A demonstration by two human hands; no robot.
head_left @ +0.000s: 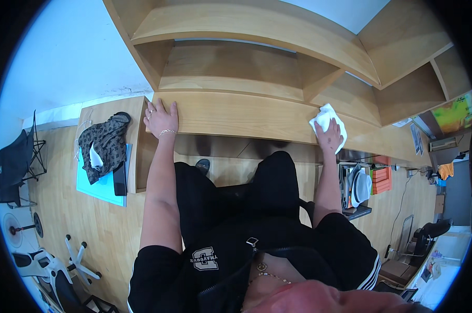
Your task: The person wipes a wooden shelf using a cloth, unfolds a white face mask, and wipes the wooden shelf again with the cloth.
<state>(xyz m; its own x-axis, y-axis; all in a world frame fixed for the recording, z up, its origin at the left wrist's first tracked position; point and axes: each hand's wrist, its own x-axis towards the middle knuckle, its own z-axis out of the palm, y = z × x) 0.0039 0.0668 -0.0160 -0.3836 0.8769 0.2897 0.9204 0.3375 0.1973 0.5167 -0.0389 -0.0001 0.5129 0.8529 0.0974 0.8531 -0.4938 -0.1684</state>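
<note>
Where the shelves rise along its far side, the wooden counter runs as a long strip before the seated person, bare between the two hands. Next in size, the cabinet stands at the left, bearing a patterned garment; orange folders sit beyond the right forearm.

Well apart from the garment, the white cloth lies crumpled on the right part of the counter, under the right hand. Its fingers are partly spread over the cloth and seem to press it down; whether they also pinch a fold, I cannot tell. The left hand rests at the counter's left end, fingers splayed and holding nothing, perhaps as a brace.

The step in hand looks like wiping the counter. A further stroke would call for even pressure through the right palm, the loose edges gathered under the fingers, and a path along the open wood. A sweep to the far left would need the left hand lifted clear. Smallest of all, the bracelet on the left wrist could graze the counter.
</note>
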